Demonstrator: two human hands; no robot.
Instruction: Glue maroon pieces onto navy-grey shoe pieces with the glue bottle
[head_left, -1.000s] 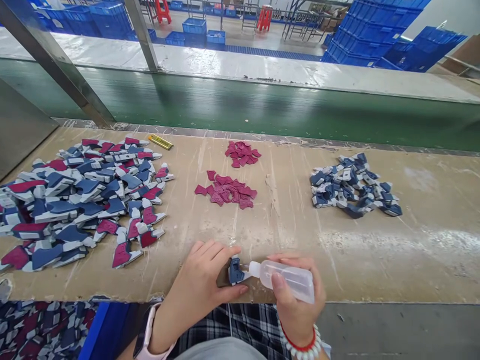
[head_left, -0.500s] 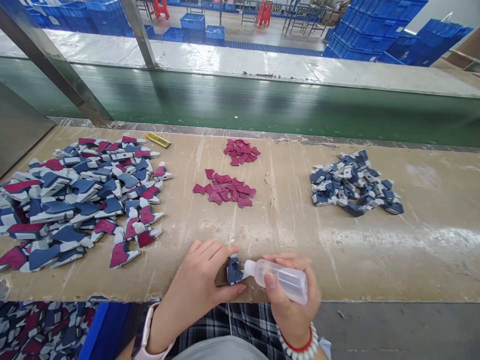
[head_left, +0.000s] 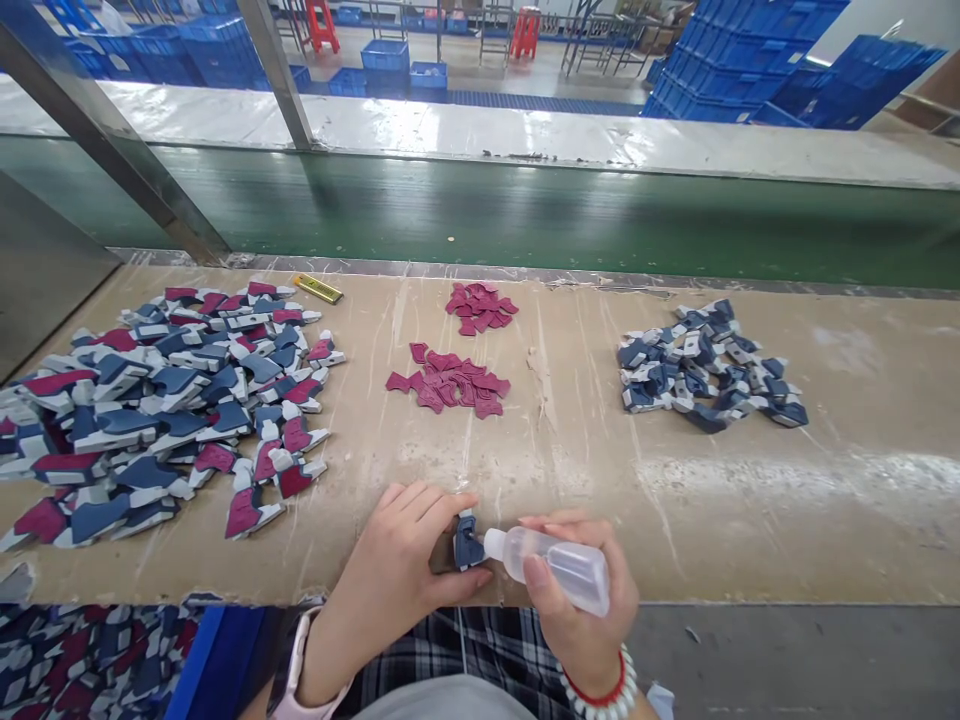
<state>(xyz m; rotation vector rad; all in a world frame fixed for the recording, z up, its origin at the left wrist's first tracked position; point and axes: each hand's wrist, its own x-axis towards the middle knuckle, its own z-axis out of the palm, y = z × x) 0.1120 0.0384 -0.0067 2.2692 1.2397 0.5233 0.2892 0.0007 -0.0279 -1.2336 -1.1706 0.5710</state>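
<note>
Near the table's front edge, my left hand (head_left: 405, 550) grips a small dark-blue and grey plastic part (head_left: 468, 545) between thumb and fingers. My right hand (head_left: 589, 590) is closed round a translucent squeeze bottle (head_left: 559, 568), tilted so its white tip points left at the part. The tip is against or very close to the part; I cannot tell which. Beyond my hands lie two small heaps of flat maroon pieces (head_left: 454, 382). A pile of similar blue and grey parts (head_left: 705, 368) lies to the right.
A large pile of blue, grey and maroon assembled pieces (head_left: 172, 400) covers the table's left. A yellow box cutter (head_left: 319, 289) lies behind it. Below left stands a blue bin (head_left: 217, 665) full of similar pieces. A green conveyor belt (head_left: 465, 205) runs behind the table (head_left: 570, 460), beside a metal post (head_left: 161, 190).
The bottle and my right hand have shifted slightly left, bringing the tip nearer the part. My left hand keeps its grip. The camera view has tilted a little.
</note>
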